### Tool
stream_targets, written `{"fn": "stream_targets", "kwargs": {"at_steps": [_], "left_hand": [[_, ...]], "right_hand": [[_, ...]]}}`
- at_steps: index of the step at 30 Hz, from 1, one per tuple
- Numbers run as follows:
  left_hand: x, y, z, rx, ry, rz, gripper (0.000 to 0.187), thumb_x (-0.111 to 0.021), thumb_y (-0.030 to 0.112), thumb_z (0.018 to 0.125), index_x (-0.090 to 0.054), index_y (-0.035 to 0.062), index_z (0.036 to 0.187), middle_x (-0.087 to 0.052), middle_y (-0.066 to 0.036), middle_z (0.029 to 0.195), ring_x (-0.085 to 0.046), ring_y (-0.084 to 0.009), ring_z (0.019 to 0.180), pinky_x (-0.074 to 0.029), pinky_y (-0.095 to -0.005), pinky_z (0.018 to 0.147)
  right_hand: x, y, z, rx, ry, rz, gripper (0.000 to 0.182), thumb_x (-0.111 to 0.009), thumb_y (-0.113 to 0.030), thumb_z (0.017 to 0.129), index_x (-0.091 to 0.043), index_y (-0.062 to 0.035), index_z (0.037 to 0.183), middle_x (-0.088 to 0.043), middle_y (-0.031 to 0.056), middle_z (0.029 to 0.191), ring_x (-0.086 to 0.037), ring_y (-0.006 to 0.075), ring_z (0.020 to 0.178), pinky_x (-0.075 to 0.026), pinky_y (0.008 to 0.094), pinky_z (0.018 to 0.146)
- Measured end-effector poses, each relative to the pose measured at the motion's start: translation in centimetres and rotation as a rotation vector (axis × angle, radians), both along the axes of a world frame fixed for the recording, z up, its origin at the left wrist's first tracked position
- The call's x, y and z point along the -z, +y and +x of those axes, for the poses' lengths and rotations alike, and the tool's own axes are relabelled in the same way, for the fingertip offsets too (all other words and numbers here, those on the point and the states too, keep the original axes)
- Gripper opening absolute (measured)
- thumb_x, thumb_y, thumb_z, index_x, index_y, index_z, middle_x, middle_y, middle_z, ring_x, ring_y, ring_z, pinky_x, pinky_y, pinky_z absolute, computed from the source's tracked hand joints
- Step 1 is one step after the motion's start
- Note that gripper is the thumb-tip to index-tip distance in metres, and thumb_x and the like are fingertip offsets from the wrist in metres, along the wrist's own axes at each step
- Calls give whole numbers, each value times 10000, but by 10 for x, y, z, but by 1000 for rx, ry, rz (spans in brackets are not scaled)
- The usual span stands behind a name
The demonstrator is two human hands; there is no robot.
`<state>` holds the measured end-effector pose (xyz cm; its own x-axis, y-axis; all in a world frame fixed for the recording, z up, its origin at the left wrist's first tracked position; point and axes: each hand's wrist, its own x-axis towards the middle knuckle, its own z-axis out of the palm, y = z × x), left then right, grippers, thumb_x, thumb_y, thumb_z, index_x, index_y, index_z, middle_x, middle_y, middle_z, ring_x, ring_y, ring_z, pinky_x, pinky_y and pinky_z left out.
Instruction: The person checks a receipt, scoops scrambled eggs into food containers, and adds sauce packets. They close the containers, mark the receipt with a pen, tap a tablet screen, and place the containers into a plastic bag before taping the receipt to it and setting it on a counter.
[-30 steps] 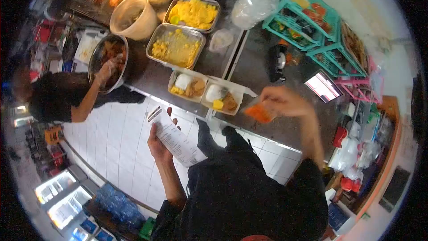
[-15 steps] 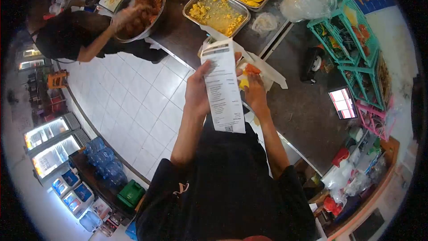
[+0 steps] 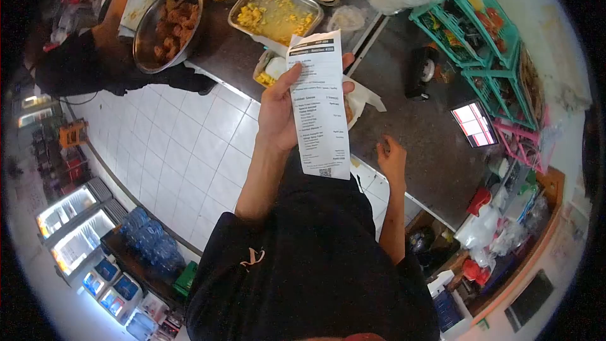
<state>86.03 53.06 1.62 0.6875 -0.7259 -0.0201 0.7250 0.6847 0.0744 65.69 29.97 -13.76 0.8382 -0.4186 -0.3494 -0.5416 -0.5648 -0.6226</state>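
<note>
From the head view, the left hand [image 3: 278, 113] pinches a long printed receipt [image 3: 319, 104] between thumb and fingers, raised over the counter's edge. The receipt hangs lengthwise, header away from the person, barcode end toward the chest. The right hand [image 3: 392, 159] rests on the dark counter [image 3: 429, 145], fingers loosely spread, holding nothing. Behind the slip sit open takeaway boxes [image 3: 356, 98], steel trays of yellow food [image 3: 274, 14], a bowl of fried chicken [image 3: 167, 22]; white floor tiles [image 3: 189, 151] lie left.

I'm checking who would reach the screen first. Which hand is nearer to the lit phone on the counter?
Right. The right hand rests at the counter edge, a short way from the phone. The left hand holds up the receipt farther off, beyond the right hand.
</note>
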Motion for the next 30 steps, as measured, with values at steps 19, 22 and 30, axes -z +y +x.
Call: {"fn": "stream_targets", "kwargs": {"at_steps": [19,22,30], "left_hand": [[31,-115,-45,350,14,453,512,-444,369,1000,-477,-12,1340,-648,-241,1169,-692,-268,919,-580,-350,760],[106,-168,-89,365,-327,713,436,-472,356,1007,-589,-14,1207,-682,-143,1139,-651,-150,777,-532,-263,712],[159,-78,-92,203,-550,996,552,-491,249,1028,-313,-2,1487,-471,-136,1444,-497,-217,1271,-396,-332,1068]], "right_hand": [[-51,-11,-16,241,-560,1249,514,-653,-320,931,-527,-8,1320,-616,96,1227,-598,199,1112,-478,358,945],[-21,-13,-35,388,-341,758,311,-632,-237,961,-629,-17,1181,-663,52,1066,-596,127,951,-456,279,851],[140,-62,-25,748,-344,800,317,-641,-269,944,-656,29,1050,-658,80,921,-611,164,817,-491,333,722]]}}
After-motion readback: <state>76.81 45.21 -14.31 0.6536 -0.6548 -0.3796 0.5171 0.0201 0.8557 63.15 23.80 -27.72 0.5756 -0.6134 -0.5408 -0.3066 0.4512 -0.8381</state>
